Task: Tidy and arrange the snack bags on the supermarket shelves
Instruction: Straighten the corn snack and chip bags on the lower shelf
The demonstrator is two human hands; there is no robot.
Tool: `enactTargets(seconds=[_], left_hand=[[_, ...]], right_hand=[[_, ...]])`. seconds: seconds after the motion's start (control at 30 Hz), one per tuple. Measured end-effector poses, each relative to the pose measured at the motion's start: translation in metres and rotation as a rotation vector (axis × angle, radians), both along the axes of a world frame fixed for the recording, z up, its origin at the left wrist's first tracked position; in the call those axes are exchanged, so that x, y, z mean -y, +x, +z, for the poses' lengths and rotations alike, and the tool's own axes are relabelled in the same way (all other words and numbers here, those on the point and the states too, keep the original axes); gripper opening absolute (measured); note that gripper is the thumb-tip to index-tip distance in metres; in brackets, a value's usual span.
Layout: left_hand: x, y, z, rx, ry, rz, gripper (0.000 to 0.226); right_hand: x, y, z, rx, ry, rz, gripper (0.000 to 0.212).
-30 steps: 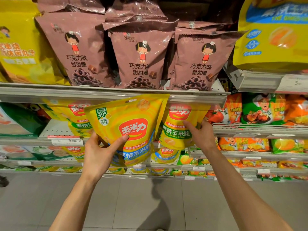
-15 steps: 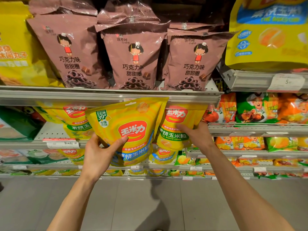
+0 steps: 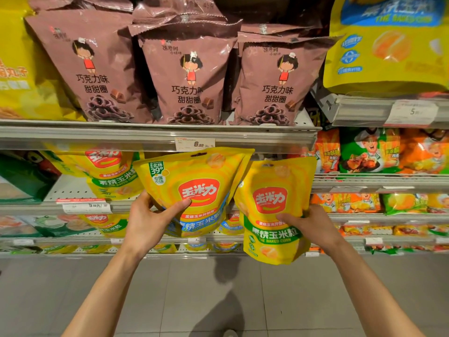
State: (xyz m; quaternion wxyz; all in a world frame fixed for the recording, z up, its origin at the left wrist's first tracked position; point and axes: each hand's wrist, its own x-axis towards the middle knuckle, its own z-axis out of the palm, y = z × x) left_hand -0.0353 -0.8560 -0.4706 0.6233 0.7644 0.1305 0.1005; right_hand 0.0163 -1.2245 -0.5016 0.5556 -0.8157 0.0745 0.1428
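Note:
My left hand (image 3: 148, 220) grips a yellow corn-snack bag with a blue band (image 3: 194, 190) by its lower left corner, thumb across the front, in front of the second shelf. My right hand (image 3: 308, 224) holds a second yellow corn-snack bag with a green band (image 3: 274, 210) by its right side, out in front of the shelves. The two bags hang side by side and nearly touch. Another green-banded yellow bag (image 3: 111, 173) stands on the second shelf (image 3: 80, 207) behind my left hand.
Three brown chocolate-ring bags (image 3: 187, 76) stand in a row on the upper shelf (image 3: 145, 137). Large yellow bags (image 3: 388, 45) sit at top right, orange and green snack bags (image 3: 369, 152) on the right-hand shelves. More small bags fill the lower shelves. Grey tiled floor (image 3: 218, 288) lies below.
My right hand has pulled the green-banded bag off the second shelf, toward me and down. My left hand and its blue-banded bag have stayed about where they were.

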Motion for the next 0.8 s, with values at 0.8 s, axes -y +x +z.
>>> enactTargets(seconds=[0.8], left_hand=[[0.092, 0.094, -0.019, 0.027, -0.074, -0.210, 0.046]], right_hand=[[0.087, -0.054, 0.009, 0.127, 0.067, -0.348, 0.045]])
